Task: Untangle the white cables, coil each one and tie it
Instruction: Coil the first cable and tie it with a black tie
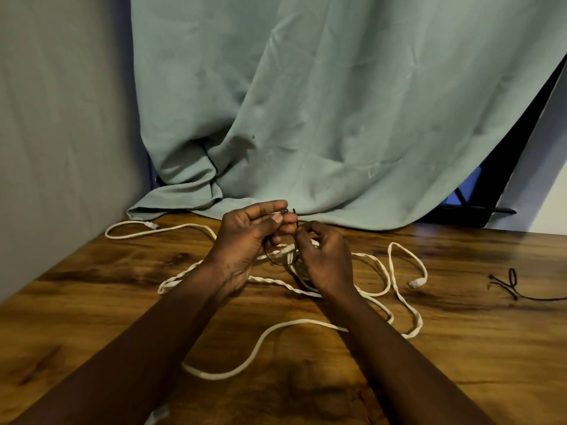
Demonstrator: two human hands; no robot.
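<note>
On the wooden table [460,348], tangled white cables [276,325]; left hand [242,240] and right hand [325,259] both pinch one black tie [295,213].

A wooden table [92,302] with dark, knotty grain fills the near half of the scene, glossy toward the far right. Behind it hangs a creased pale green curtain [337,102], its hem bunched on the table's far edge at the left. A plain grey wall [61,118] stands on the left. At the far right the curtain uncovers a dark window [491,191] showing a blue glow, beside a white wall [546,179]. The light is dim and warm.
</note>
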